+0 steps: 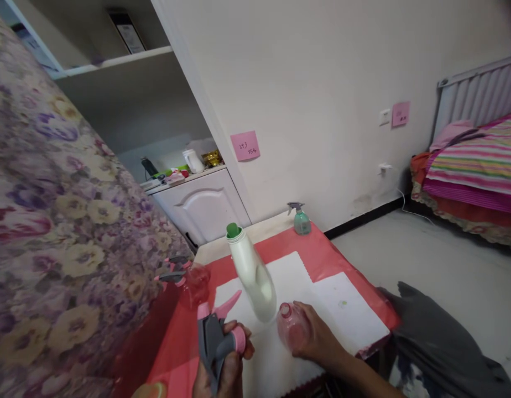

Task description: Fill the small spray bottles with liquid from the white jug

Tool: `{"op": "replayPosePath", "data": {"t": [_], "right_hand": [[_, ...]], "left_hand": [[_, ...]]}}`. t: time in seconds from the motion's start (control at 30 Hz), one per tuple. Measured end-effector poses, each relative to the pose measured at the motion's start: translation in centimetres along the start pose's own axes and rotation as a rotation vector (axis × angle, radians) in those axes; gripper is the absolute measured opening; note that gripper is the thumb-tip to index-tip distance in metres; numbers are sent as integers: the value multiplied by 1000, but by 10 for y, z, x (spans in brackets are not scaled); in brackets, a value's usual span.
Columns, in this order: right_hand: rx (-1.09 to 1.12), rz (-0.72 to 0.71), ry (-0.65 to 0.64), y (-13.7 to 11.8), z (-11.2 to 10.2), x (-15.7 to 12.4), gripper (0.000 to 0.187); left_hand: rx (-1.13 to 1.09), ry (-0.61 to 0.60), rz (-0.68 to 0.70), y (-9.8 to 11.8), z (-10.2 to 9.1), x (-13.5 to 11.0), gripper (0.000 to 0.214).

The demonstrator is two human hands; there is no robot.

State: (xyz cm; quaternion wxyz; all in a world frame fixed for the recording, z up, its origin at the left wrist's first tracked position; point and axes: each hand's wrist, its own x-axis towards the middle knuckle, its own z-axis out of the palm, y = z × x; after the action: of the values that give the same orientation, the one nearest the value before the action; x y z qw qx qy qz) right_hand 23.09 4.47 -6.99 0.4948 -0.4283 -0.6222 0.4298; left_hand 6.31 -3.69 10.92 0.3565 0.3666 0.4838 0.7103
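Gripped in my left hand [228, 367] is a grey spray nozzle [216, 337] with a pink trigger and a pink screw collar. Its collar points toward the right. My right hand [317, 334] is wrapped around a translucent pink bottle [292, 329] with a bare neck, resting on or just over the white paper [288, 276]. Between and beyond both hands, a pale green plastic jug [253, 279] with green in its mouth stands on the paper. Left of the jug are pink spray bottles [195, 282] with grey and pink heads, partly overlapping.
A green spray bottle [302, 222] stands at the table's far corner. Red covering [317, 249] lies over the table. A floral curtain [73, 221] hangs close on the left, beside a cabinet [206, 204]. Dark cloth [438, 337] is at the right, with a bed [479, 166] farther off.
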Motion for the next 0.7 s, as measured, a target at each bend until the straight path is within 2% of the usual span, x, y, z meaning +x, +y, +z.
{"op": "replayPosePath", "data": {"t": [0.17, 0.3, 0.4, 0.47, 0.6, 0.7], "right_hand": [[26, -27, -8, 7, 2, 0, 96], [59, -1, -19, 4, 1, 0, 95], [65, 32, -38, -3, -2, 0, 96], [68, 38, -52, -6, -4, 0, 97], [61, 37, -59, -8, -5, 1, 100], [39, 48, -62, -9, -5, 3, 101]], "left_hand": [[246, -9, -45, -8, 7, 5, 53], [448, -26, -2, 3, 24, 5, 47], [494, -102, 23, 11, 39, 7, 45], [487, -182, 40, 10, 48, 11, 44], [461, -324, 22, -21, 54, 21, 37], [439, -353, -9, -53, 52, 24, 37]]}}
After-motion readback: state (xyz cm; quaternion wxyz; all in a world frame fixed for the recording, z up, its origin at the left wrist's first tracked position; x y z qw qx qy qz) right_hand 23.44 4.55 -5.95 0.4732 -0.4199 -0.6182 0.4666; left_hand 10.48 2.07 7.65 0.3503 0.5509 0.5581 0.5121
